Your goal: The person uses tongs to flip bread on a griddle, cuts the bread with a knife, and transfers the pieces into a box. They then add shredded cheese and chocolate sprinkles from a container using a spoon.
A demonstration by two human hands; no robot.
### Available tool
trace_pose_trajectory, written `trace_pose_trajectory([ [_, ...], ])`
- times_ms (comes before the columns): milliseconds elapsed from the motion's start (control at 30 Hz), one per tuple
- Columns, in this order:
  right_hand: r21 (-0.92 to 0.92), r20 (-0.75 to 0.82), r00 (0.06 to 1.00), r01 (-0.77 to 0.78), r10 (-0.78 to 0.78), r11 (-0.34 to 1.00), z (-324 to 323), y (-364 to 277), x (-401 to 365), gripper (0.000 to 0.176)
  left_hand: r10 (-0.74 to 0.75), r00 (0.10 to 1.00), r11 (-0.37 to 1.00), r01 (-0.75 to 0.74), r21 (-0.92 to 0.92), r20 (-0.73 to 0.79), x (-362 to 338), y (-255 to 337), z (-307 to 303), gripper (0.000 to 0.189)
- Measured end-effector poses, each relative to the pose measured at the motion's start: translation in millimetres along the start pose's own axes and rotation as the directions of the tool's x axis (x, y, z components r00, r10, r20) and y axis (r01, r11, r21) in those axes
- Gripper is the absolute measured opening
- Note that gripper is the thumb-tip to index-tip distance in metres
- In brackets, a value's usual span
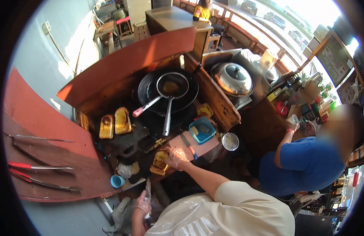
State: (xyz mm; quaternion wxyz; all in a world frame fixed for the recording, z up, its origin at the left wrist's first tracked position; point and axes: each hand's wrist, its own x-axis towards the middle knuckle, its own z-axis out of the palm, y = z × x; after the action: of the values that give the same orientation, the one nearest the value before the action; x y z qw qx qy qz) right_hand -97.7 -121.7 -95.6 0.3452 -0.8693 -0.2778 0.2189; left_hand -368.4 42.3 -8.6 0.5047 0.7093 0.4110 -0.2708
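In a clear plastic glove, my right hand reaches over the counter. Its bent fingers hold the right side of a browned toast, which looks stacked or cut into pieces. My left hand, also gloved, is low near my body, closed around a knife with its blade pointing up and away. Beside my right hand lies a pink cutting board with an orange-and-blue-handled knife and a blue plastic container. Two more toasted slices lie farther left.
A black wok holds a strainer and a metal-handled utensil. Tongs hang on the red board at left. A blue cup stands near the edge. A lidded steamer is beyond the wooden partition. A blue-shirted co-worker stands at right.
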Motion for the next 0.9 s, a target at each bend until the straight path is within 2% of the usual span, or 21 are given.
trace_pose_trajectory([
  [33, 0.081, -0.101, 0.992, 0.09, -0.081, 0.993, 13.3, 14.0, -3.5, 0.057, 0.164, 0.985, 0.979, -0.154, 0.136, -0.061, 5.9, -6.7, -6.9, 0.065],
  [67, 0.203, -0.144, 0.988, 0.084, -0.055, 0.976, 28.7, 28.1, -9.6, 0.059, 0.311, 0.946, 0.921, -0.275, 0.277, -0.092, 16.0, -11.3, -11.1, 0.065],
  [100, 0.006, -0.04, 0.997, 0.06, -0.059, 0.998, -2.4, 4.4, -15.8, 0.068, 0.665, 0.731, 0.702, -0.54, 0.464, -0.156, 21.1, -11.5, -10.3, 0.066],
  [133, 0.2, 0.054, 0.997, 0.049, -0.061, 0.979, 8.9, 1.2, -27.7, 0.09, 0.573, 0.81, 0.755, -0.459, 0.469, -0.13, 29.2, -13.9, -10.9, 0.063],
  [200, 0.223, -0.12, 0.992, 0.056, -0.03, 0.973, 35.6, 20.4, -28.9, 0.101, 0.463, 0.879, 0.808, -0.369, 0.46, -0.109, 42.8, 10.1, -4.2, 0.057],
  [267, 0.009, -0.09, 0.996, 0.005, -0.004, 1.0, 27.7, 3.8, -35.7, 0.111, 0.651, 0.748, 0.662, -0.479, 0.576, -0.127, 69.5, 14.6, 8.0, 0.056],
  [300, 0.027, -0.093, 0.996, -0.003, 0.006, 1.0, 30.3, 2.8, -35.0, 0.115, 0.641, 0.758, 0.666, -0.471, 0.578, -0.12, 80.4, 17.0, 12.9, 0.056],
  [367, -0.006, -0.091, 0.996, -0.017, 0.016, 1.0, 28.1, -8.2, -38.1, 0.116, 0.72, 0.685, 0.571, -0.492, 0.657, -0.113, 100.9, 24.7, 19.8, 0.055],
  [433, -0.045, -0.094, 0.995, -0.026, 0.022, 0.999, 30.7, -10.7, -34.4, 0.117, 0.728, 0.679, 0.542, -0.482, 0.689, -0.098, 118.1, 30.0, 23.2, 0.055],
  [500, -0.209, -0.061, 0.997, -0.052, 0.04, 0.977, 36.5, -12.2, -30.1, 0.123, 0.732, 0.677, 0.512, -0.472, 0.718, -0.077, 126.7, 35.3, 24.9, 0.055],
  [533, -0.206, -0.057, 0.997, -0.059, 0.048, 0.977, 38.5, -14.2, -29.1, 0.123, 0.696, 0.716, 0.517, -0.437, 0.737, -0.064, 127.8, 38.6, 25.1, 0.055],
  [567, -0.224, 0.02, 0.993, -0.109, 0.116, 0.969, 40.2, -16.4, -26.9, 0.126, 0.658, 0.752, 0.518, -0.401, 0.755, -0.052, 128.2, 41.6, 25.2, 0.055],
  [633, -0.325, 0.132, 0.967, -0.164, 0.217, 0.931, 47.0, -18.9, -21.3, 0.132, 0.666, 0.745, 0.525, -0.432, 0.734, -0.038, 127.4, 43.1, 25.9, 0.056],
  [700, -0.365, 0.142, 0.963, -0.164, 0.228, 0.917, 49.7, -17.0, -19.0, 0.131, 0.67, 0.742, 0.533, -0.456, 0.713, -0.026, 129.0, 42.4, 28.1, 0.056],
  [767, -0.414, 0.144, 0.963, -0.151, 0.229, 0.897, 54.4, -15.5, -18.0, 0.128, 0.571, 0.821, 0.517, -0.344, 0.784, -0.016, 135.9, 43.1, 34.7, 0.065],
  [900, -0.488, 0.183, 0.954, -0.122, 0.238, 0.864, 50.1, -20.7, -13.9, 0.127, 0.49, 0.872, 0.533, -0.3, 0.791, 0.001, 134.2, 54.4, 38.8, 0.067],
])
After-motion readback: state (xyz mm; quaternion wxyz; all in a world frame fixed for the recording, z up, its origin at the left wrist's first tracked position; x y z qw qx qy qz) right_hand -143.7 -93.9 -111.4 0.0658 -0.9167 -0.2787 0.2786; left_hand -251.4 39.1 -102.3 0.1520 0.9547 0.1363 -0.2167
